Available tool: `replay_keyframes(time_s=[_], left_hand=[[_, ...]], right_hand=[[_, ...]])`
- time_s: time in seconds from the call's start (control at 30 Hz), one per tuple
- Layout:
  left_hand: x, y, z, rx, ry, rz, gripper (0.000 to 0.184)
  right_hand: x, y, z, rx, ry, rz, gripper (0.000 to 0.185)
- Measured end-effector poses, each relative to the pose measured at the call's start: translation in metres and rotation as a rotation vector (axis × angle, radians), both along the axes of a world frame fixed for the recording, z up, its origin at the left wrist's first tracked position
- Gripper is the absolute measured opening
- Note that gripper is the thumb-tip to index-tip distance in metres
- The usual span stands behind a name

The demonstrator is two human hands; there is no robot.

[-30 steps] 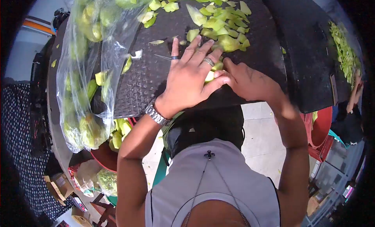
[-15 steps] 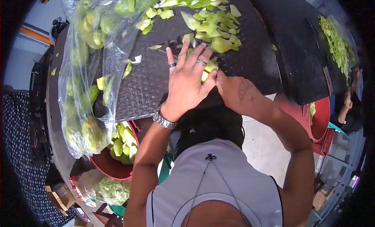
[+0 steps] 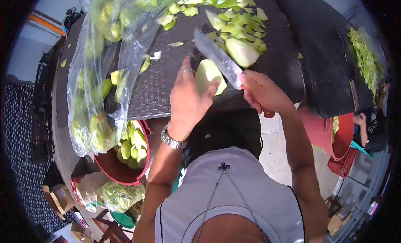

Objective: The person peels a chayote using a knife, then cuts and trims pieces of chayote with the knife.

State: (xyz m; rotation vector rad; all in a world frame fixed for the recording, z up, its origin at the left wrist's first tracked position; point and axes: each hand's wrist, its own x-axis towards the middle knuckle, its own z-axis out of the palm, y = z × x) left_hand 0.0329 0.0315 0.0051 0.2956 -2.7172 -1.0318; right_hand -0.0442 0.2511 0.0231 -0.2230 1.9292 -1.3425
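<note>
My left hand [image 3: 190,90] is closed around a pale green cut piece of fruit or vegetable [image 3: 210,76], its flat cut face turned up and the thumb over its lower edge. In my right hand [image 3: 263,90] is a knife [image 3: 218,55], gripped by its reddish-brown handle. The broad blade slants to the upper left, just above and right of the held piece. Another pale piece [image 3: 242,53] lies right of the blade, beside a heap of green chunks [image 3: 239,27]. Both hands are over the near part of the dark textured table [image 3: 154,86].
A clear plastic bag [image 3: 98,71] of whole green produce lies along the left side. Below it stands a red bucket [image 3: 121,172] with pale green pieces. Shredded greens [image 3: 363,61] lie on the black surface at right, near another red bucket [image 3: 344,134] and another person's arm [image 3: 362,128].
My hands have come apart. The knife, hidden before, is now raised in full view, the left hand has turned with a piece, and a separate pale piece shows on the right.
</note>
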Motion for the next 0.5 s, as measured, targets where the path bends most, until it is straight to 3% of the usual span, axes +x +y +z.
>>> replay_keyframes(time_s=[0.13,0.3,0.4,0.47,0.5], left_hand=[[-0.014,0.003,0.01,-0.018,-0.079,-0.067,0.078],[-0.036,0.01,0.007,0.115,-0.105,-0.248,0.052],[-0.039,0.002,-0.009,0.603,-0.069,-0.186,0.043],[-0.043,-0.01,-0.013,1.233,-0.156,-0.027,0.035],[-0.045,-0.018,-0.012,1.626,-0.074,-0.087,0.034]], right_hand=[[0.009,-0.009,0.005,-0.114,0.238,-0.164,0.03],[0.019,-0.012,0.007,-0.364,0.337,-0.328,0.021],[0.019,-0.008,0.001,-0.433,0.351,-0.318,0.022],[0.02,-0.011,0.001,-0.512,0.243,-0.396,0.023],[0.021,-0.015,0.002,-0.551,0.189,-0.429,0.023]])
